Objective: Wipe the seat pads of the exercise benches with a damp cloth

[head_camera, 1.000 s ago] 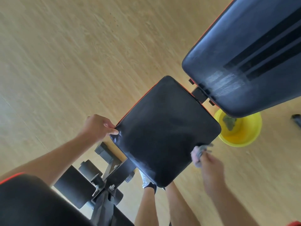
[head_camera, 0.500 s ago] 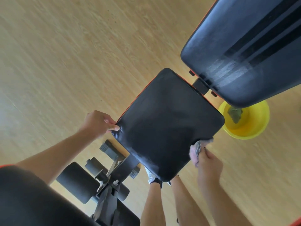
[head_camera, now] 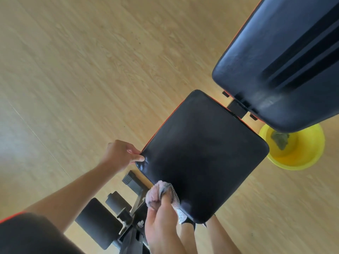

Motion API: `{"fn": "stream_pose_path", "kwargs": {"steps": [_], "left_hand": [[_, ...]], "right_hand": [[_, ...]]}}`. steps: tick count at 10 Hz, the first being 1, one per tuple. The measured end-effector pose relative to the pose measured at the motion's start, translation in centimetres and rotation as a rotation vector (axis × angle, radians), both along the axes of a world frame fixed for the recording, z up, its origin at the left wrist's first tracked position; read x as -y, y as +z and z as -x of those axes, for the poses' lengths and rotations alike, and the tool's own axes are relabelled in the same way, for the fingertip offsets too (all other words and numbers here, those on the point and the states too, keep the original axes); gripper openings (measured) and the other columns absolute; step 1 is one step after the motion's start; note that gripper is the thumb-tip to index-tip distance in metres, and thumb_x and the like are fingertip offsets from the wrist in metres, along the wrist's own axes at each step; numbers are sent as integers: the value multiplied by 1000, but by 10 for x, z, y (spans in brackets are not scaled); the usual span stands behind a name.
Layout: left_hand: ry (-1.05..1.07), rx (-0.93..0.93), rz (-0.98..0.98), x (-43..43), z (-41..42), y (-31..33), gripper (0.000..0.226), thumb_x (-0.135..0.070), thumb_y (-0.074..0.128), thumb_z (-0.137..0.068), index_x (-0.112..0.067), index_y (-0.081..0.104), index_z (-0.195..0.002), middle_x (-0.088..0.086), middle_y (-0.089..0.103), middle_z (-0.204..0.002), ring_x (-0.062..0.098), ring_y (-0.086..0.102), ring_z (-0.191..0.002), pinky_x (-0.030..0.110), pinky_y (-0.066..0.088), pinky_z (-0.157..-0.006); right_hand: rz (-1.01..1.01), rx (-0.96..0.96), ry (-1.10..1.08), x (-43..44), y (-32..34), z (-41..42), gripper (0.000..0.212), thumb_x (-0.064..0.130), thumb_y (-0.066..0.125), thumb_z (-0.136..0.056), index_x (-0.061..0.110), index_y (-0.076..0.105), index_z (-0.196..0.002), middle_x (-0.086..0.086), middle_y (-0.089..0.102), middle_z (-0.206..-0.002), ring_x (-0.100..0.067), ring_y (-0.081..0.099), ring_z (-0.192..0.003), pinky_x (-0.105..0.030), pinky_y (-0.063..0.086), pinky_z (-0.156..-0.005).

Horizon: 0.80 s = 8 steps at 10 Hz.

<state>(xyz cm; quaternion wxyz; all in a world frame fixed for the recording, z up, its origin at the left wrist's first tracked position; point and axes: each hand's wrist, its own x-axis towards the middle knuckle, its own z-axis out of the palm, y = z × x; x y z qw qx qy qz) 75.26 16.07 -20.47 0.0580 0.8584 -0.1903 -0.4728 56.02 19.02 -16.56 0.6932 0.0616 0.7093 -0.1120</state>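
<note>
A black seat pad (head_camera: 203, 154) with a red edge fills the middle of the view. My left hand (head_camera: 120, 155) grips its left corner, thumb on top. My right hand (head_camera: 161, 219) is closed on a bunched grey-pink cloth (head_camera: 162, 194), which presses on the pad's near edge. Wet sheen shows on the pad beside the cloth. The dark back pad (head_camera: 286, 61) with black stripes rises at the upper right, with damp streaks near its lower end.
A yellow basin (head_camera: 302, 153) holding another rag stands on the wooden floor under the back pad at the right. The bench frame and black foam rollers (head_camera: 99, 222) lie at the lower left. My legs show below the seat pad.
My right hand has carried the cloth from the pad's right edge along to its near edge, toward the left. The left hand has kept its hold on the corner.
</note>
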Motion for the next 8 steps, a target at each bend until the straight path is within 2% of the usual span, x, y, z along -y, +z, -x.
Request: {"fn": "stream_pose_path", "kwargs": {"steps": [1, 2, 3, 4, 5, 6, 7, 8], "left_hand": [[-1, -14, 2, 1, -2, -2, 16, -33, 97, -59, -31, 81, -62, -5, 79, -69, 17, 77, -74, 44, 63, -81], [19, -30, 24, -2, -3, -5, 16, -31, 97, -60, -35, 81, -63, -7, 78, -64, 19, 78, -71, 46, 64, -78], [53, -32, 22, -3, 0, -4, 15, -30, 96, -61, -33, 82, -65, -6, 79, -71, 17, 77, -74, 43, 64, -79], [62, -45, 26, -4, -1, -2, 15, -31, 96, -60, -33, 82, -63, -6, 79, -69, 17, 77, -73, 43, 64, -80], [61, -38, 13, -2, 0, 0, 16, -30, 96, -59, -35, 82, -62, -6, 79, -67, 16, 77, -73, 42, 64, -80], [32, -18, 33, 0, -2, -4, 16, -29, 95, -62, -34, 81, -59, -8, 78, -65, 15, 76, -73, 39, 64, -78], [28, -16, 30, 1, 4, -3, 14, -28, 96, -61, -28, 82, -60, -8, 77, -64, 17, 75, -75, 35, 61, -76], [120, -174, 55, -5, -9, -5, 11, -19, 93, -68, -25, 85, -72, -2, 82, -75, 19, 79, -80, 37, 61, -83]], "right_hand": [[-114, 108, -216, 4, -19, -43, 23, 12, 60, -100, 8, 62, -77, -10, 66, -78, -19, 62, -67, -26, 50, -73], [-206, 227, -225, 19, -42, -52, 17, 6, 60, -101, -7, 67, -109, -16, 72, -97, -22, 65, -67, -28, 56, -50], [-208, 21, -6, 15, -42, -12, 27, 7, 60, -100, -13, 61, -119, -23, 72, -106, -32, 70, -84, -38, 64, -61], [-398, 9, -100, -11, -77, 37, 30, 61, 60, -92, 32, 68, -90, -14, 72, -92, -14, 65, -66, -25, 56, -68], [-402, -57, 69, 25, -33, 41, 38, 47, 55, -99, 76, 29, -94, -14, 61, -92, 1, 62, -49, -8, 47, -48], [-185, 140, -6, 12, -30, 28, 25, 21, 73, -82, 4, 61, -68, -19, 56, -74, -12, 58, -48, -17, 50, -44], [-133, 266, -201, -5, -51, 9, 25, 12, 69, -91, 2, 65, -68, -20, 65, -66, -22, 60, -57, -30, 53, -56], [-147, 216, 32, -23, -76, 31, 39, 12, 70, -93, 13, 71, -55, -12, 63, -66, -13, 56, -57, -23, 48, -56]]}}
